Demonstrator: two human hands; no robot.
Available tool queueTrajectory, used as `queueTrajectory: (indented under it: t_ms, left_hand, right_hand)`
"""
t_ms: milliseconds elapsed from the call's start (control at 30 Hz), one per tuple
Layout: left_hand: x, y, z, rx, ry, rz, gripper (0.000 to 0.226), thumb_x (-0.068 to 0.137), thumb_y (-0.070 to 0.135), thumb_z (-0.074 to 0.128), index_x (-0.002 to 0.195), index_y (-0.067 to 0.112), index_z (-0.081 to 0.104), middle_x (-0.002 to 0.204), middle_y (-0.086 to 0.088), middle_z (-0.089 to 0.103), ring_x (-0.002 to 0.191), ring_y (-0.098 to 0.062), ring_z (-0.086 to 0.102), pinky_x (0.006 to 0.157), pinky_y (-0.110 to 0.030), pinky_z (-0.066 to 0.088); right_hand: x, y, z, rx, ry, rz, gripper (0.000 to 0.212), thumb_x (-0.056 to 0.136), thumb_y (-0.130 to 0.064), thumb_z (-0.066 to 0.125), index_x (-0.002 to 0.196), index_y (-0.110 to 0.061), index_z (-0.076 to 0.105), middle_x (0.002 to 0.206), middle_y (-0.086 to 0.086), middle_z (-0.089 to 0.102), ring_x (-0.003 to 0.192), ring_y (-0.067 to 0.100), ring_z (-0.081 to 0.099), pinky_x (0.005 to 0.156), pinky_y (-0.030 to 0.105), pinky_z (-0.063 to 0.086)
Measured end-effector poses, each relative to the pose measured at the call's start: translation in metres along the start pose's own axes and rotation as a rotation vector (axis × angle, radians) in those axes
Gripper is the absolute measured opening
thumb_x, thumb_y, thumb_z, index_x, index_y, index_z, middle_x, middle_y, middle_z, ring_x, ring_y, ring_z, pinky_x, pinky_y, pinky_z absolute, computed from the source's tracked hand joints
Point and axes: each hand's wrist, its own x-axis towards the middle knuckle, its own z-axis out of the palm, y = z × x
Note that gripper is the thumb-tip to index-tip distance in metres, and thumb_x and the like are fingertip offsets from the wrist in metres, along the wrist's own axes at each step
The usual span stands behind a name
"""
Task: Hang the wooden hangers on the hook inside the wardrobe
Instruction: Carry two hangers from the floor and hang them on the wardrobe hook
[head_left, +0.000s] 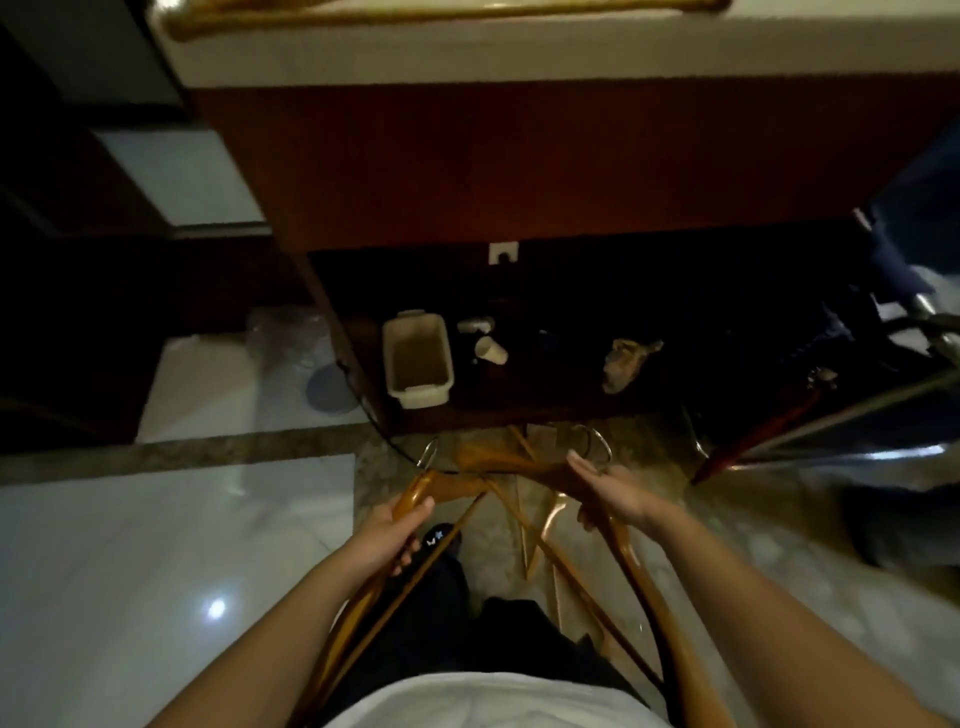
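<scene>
I hold wooden hangers low in front of my body, above the floor. My left hand (397, 530) grips the shoulder of one wooden hanger (452, 486), whose metal hook (428, 451) points forward. My right hand (608, 493) holds a second bunch of wooden hangers (631, 561), thumb stretched forward and fingers curled under the wood; a metal hook (597, 441) sticks out ahead of it. The hangers' arms cross between my hands and run down past my legs. No wardrobe hook shows in this view.
A dark red wooden unit (519, 166) stands ahead with an open lower shelf holding a beige plastic tub (418, 361), a tipped paper cup (491, 351) and a crumpled bag (626, 361). Metal tubing and dark cloth (893, 332) sit at right. Glossy tiled floor (156, 545) lies left.
</scene>
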Motion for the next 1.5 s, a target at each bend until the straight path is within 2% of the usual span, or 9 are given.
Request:
queueTrajectory:
  t_ms: [100, 367, 600, 700, 900, 1167, 1267, 1400, 1500]
  left_hand:
    - [-0.022, -0.019, -0.008, -0.084, 0.092, 0.0, 0.024, 0.091, 0.043, 0.049, 0.097, 0.021, 0.054, 0.066, -0.002, 0.054, 0.052, -0.011, 0.05, 0.048, -0.022, 0.043]
    - [-0.075, -0.081, -0.049, -0.288, 0.31, -0.058, 0.035, 0.092, 0.046, 0.046, 0.095, 0.013, 0.059, 0.069, -0.003, 0.057, 0.055, -0.012, 0.054, 0.053, -0.021, 0.047]
    - [-0.119, -0.15, -0.096, -0.423, 0.494, -0.153, 0.034, 0.092, 0.045, 0.047, 0.095, 0.013, 0.057, 0.07, -0.004, 0.058, 0.058, -0.015, 0.053, 0.055, -0.024, 0.046]
    - [-0.139, -0.181, -0.116, -0.452, 0.566, -0.195, 0.028, 0.092, 0.044, 0.047, 0.092, 0.017, 0.055, 0.072, -0.004, 0.057, 0.059, -0.014, 0.053, 0.054, -0.021, 0.045]
    - [-0.173, -0.244, -0.154, -0.594, 0.69, -0.314, 0.03, 0.092, 0.043, 0.048, 0.093, 0.015, 0.056, 0.07, -0.003, 0.057, 0.056, -0.013, 0.053, 0.05, -0.02, 0.044]
    - [-0.201, -0.291, -0.179, -0.821, 0.777, -0.397, 0.03, 0.091, 0.04, 0.051, 0.089, 0.011, 0.053, 0.073, -0.01, 0.058, 0.064, -0.021, 0.057, 0.065, -0.034, 0.052]
    - [-0.204, -0.3, -0.194, -0.85, 0.816, -0.398, 0.023, 0.091, 0.041, 0.052, 0.09, 0.018, 0.05, 0.077, -0.012, 0.059, 0.066, -0.024, 0.058, 0.072, -0.042, 0.054]
    - [-0.192, -0.288, -0.236, -0.851, 0.844, -0.443, 0.025, 0.092, 0.041, 0.05, 0.098, 0.017, 0.05, 0.077, -0.008, 0.059, 0.064, -0.018, 0.056, 0.058, -0.027, 0.049]
    - [-0.177, -0.276, -0.287, -0.821, 0.879, -0.401, 0.029, 0.092, 0.042, 0.049, 0.102, 0.015, 0.051, 0.078, -0.007, 0.059, 0.064, -0.017, 0.055, 0.058, -0.026, 0.046]
  right_hand:
    - [0.009, -0.007, 0.011, -0.108, -0.017, -0.034, 0.102, 0.047, -0.092, 0.043, 0.112, -0.015, 0.061, 0.095, 0.004, 0.061, 0.094, 0.025, 0.059, 0.099, 0.046, 0.047]
    - [0.015, -0.059, 0.101, -0.293, -0.134, -0.027, 0.072, 0.087, -0.062, 0.038, 0.126, -0.004, 0.051, 0.101, 0.01, 0.058, 0.084, 0.019, 0.06, 0.081, 0.032, 0.045]
    - [0.025, -0.103, 0.203, -0.444, -0.204, -0.026, 0.059, 0.086, -0.057, 0.048, 0.101, -0.001, 0.059, 0.083, 0.015, 0.064, 0.077, 0.026, 0.062, 0.075, 0.038, 0.053]
    - [0.026, -0.123, 0.254, -0.535, -0.239, -0.054, 0.053, 0.088, -0.053, 0.048, 0.095, -0.002, 0.06, 0.079, 0.014, 0.062, 0.071, 0.023, 0.06, 0.061, 0.029, 0.049]
    - [0.025, -0.155, 0.351, -0.662, -0.292, -0.159, 0.043, 0.088, -0.049, 0.051, 0.072, -0.01, 0.058, 0.068, 0.01, 0.057, 0.062, 0.02, 0.054, 0.059, 0.028, 0.044]
    - [0.035, -0.191, 0.429, -0.941, -0.396, -0.259, 0.057, 0.088, -0.057, 0.042, 0.106, -0.005, 0.057, 0.08, 0.007, 0.058, 0.074, 0.019, 0.058, 0.061, 0.025, 0.045]
    - [0.04, -0.209, 0.446, -0.992, -0.41, -0.246, 0.061, 0.09, -0.053, 0.042, 0.122, -0.002, 0.051, 0.097, 0.015, 0.061, 0.097, 0.031, 0.061, 0.082, 0.038, 0.05]
    - [0.053, -0.232, 0.456, -1.048, -0.43, -0.202, 0.062, 0.092, -0.048, 0.043, 0.132, 0.0, 0.044, 0.132, 0.033, 0.046, 0.12, 0.045, 0.048, 0.099, 0.048, 0.042]
    - [0.083, -0.251, 0.46, -1.088, -0.387, -0.166, 0.063, 0.088, -0.055, 0.045, 0.122, -0.002, 0.056, 0.115, 0.028, 0.06, 0.106, 0.041, 0.058, 0.085, 0.041, 0.05]
